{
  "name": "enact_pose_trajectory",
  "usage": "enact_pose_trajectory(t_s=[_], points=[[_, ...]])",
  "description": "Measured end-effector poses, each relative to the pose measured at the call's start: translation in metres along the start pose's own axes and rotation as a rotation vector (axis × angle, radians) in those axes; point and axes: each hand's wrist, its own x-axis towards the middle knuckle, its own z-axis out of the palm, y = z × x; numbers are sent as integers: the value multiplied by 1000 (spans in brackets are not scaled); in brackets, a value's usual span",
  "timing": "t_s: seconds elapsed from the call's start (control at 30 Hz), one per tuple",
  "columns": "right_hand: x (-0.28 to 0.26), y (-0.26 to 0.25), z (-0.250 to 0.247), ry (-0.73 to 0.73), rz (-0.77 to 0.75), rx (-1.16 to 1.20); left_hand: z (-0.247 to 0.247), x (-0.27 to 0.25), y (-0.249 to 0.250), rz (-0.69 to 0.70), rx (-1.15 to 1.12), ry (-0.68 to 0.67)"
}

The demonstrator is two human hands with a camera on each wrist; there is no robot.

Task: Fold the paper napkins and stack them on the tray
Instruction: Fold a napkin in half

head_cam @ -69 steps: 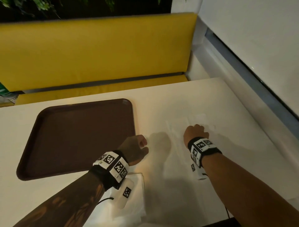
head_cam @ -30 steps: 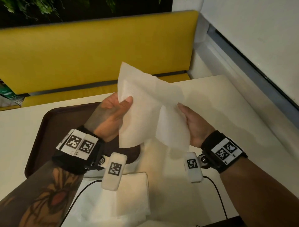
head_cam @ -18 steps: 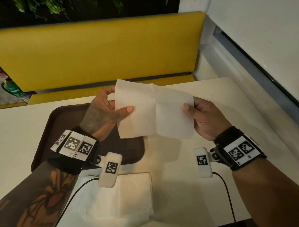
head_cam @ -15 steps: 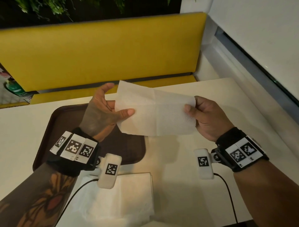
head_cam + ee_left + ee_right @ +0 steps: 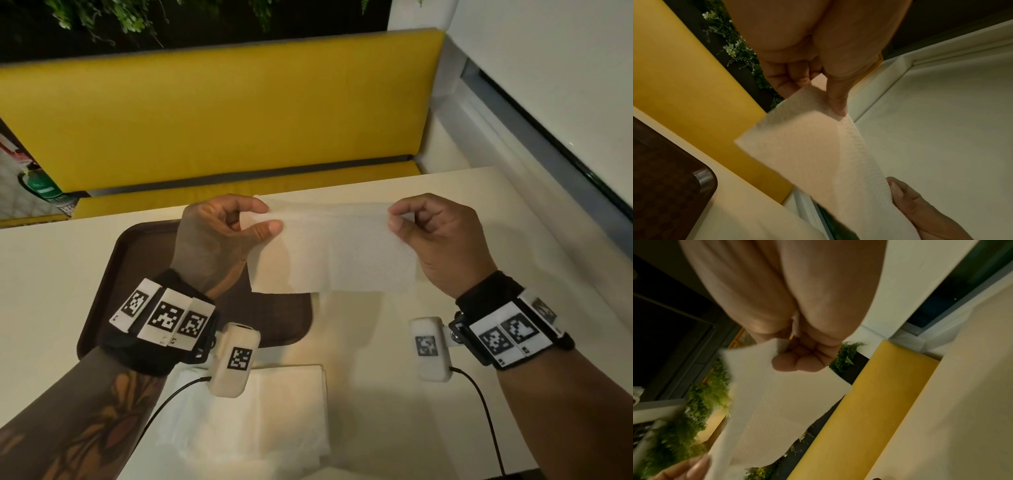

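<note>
A white paper napkin (image 5: 334, 255) hangs in the air above the table, folded over at its top edge. My left hand (image 5: 219, 236) pinches its upper left corner between thumb and fingers. My right hand (image 5: 435, 236) pinches the upper right corner. In the left wrist view the napkin (image 5: 818, 154) stretches from my left thumb down to the right hand's fingers (image 5: 920, 211). The right wrist view shows the napkin (image 5: 777, 402) under my curled right fingers. The brown tray (image 5: 102, 291) lies on the table to the left, partly hidden by my left arm.
A pile of white napkins (image 5: 274, 418) lies at the near table edge below my left wrist. A yellow bench (image 5: 219, 113) runs behind the white table (image 5: 394, 377). A wall and window ledge (image 5: 548, 144) close off the right side.
The hands lifted a napkin off the table, spread it in the air, and have now brought its top edge over so it hangs as a shorter, folded strip.
</note>
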Motion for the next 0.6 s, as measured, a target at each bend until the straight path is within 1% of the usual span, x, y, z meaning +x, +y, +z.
enact_pose_trajectory(t_s=[0.13, 0.23, 0.27, 0.33, 0.43, 0.5, 0.57, 0.6], points=[[2, 3, 2, 8, 11, -78, -3, -1, -2, -20, 93, 27], [2, 4, 4, -1, 30, -75, -4, -1, -6, -46, 96, 35], [2, 4, 5, -5, 23, -106, -5, -1, -7, -44, 116, 43], [2, 3, 6, -13, -19, -215, -5, -2, -9, 2, 195, 69], [2, 1, 6, -16, -91, -354, -7, -3, -12, 136, 390, 90], [2, 2, 6, -10, -127, -473, -8, -2, -12, 178, 485, 73], [3, 4, 7, -15, -120, -554, -9, -1, -9, 163, 429, 15], [4, 3, 6, -28, -108, -541, -10, -1, -8, 141, 372, -28]])
